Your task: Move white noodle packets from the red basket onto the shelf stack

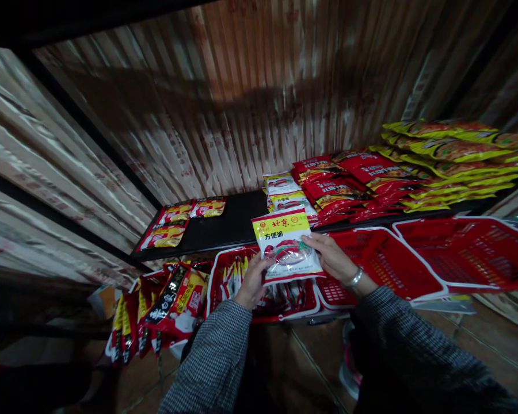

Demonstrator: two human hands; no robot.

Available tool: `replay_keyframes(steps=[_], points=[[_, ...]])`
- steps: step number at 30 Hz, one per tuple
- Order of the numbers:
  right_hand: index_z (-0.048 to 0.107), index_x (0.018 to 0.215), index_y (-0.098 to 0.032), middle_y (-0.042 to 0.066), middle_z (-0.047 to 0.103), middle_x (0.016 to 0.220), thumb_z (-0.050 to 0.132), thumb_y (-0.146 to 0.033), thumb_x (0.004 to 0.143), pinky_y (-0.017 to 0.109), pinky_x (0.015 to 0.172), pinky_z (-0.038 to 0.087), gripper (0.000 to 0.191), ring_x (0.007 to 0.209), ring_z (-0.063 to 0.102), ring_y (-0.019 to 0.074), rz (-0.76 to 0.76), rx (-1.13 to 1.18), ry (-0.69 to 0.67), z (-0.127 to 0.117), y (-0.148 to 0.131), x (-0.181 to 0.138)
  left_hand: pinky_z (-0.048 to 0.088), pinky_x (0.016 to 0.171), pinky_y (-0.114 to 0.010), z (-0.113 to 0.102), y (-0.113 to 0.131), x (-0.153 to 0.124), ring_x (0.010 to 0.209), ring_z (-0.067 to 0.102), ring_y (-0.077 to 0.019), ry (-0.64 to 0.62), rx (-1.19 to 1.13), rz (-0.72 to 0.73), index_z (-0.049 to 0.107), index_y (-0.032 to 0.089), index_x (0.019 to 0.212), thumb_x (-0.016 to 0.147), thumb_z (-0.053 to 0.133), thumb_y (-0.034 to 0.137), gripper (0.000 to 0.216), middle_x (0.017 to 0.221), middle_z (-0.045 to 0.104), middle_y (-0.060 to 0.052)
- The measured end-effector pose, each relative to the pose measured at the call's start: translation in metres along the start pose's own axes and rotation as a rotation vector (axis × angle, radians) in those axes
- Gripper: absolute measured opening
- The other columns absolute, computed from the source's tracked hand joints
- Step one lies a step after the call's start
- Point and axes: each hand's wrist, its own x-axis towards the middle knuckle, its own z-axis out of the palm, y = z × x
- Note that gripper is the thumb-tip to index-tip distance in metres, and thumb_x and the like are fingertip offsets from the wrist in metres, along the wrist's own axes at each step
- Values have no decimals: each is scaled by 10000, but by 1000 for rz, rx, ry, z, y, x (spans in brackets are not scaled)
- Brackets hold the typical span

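Both my hands hold one flat packet of instant noodles (286,242), white with a yellow top band and a red picture. My left hand (254,280) grips its lower left edge and my right hand (331,256), with a metal bracelet at the wrist, grips its right edge. I hold the packet above a red basket (223,257) that contains several similar packets. Just beyond lies a dark shelf (224,227).
On the shelf lie stacks of white packets (285,192), red packets (349,178) and yellow packets (453,152), with a few red and yellow ones (176,221) at the left. Two more red baskets (470,250) stand to the right. A bundle of red packets (172,302) sits at lower left.
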Motion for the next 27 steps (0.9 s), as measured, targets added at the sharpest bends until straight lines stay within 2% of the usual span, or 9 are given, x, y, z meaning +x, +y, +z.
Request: replay_keyframes(steps=[4, 8, 15, 22, 27], points=[[736, 868, -197, 43, 759, 837, 807, -394, 617, 396, 805, 547, 327, 759, 712, 233, -5, 103, 47, 0, 0, -1, 501, 819, -337, 3, -1, 0, 838, 675, -221, -13, 26, 9, 696, 164, 974, 530, 820, 238, 467, 906, 736, -48], [732, 897, -192, 44, 760, 847, 799, -379, 635, 379, 795, 546, 328, 764, 711, 226, -38, 112, 72, -3, -2, 2, 490, 843, -333, 0, -5, 3, 788, 669, -191, -18, 117, 26, 718, 154, 902, 500, 857, 284, 445, 866, 739, -56], [725, 918, -180, 56, 760, 863, 822, -336, 608, 399, 801, 547, 360, 760, 714, 236, 39, 141, 30, -3, 6, 5, 491, 813, -337, -8, -9, 10, 747, 657, -177, -81, 250, 113, 716, 135, 901, 540, 842, 302, 418, 847, 739, -57], [726, 924, -168, 59, 759, 881, 818, -334, 614, 393, 798, 545, 363, 764, 711, 233, -5, 151, 80, -2, 5, 4, 485, 840, -327, -6, -14, 10, 832, 663, -189, -53, 192, 101, 706, 155, 970, 537, 843, 316, 481, 926, 736, -66], [727, 912, -171, 58, 759, 888, 816, -343, 618, 381, 806, 539, 352, 772, 710, 225, 10, 160, 83, -3, 6, 5, 480, 828, -333, -9, -20, 15, 785, 662, -191, -89, 231, 86, 716, 129, 887, 495, 858, 309, 454, 865, 738, -71]])
